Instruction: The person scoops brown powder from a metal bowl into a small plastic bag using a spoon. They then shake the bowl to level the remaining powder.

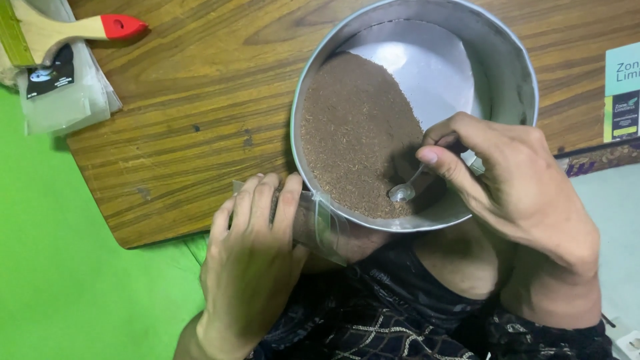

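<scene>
From the head cam: your right hand (513, 193) pinches a small spoon (404, 192), bowl down in the brown powder (357, 133) banked in the tilted metal pan (507, 73). Your left hand (250, 267) clamps a clear pouch (313, 223) against the pan's rim, off the worktop (193, 113) edge.

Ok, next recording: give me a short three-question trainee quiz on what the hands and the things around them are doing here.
1. True or false: the right hand holds a small metal spoon in the brown ground powder.
2. What does the left hand grip?
A. a clear plastic pouch
B. a glass jar
C. a knife
3. Fill in: the powder lies in a round ___ pan on the wooden board.

Key: 1 true; 2 A; 3 metal.
</scene>
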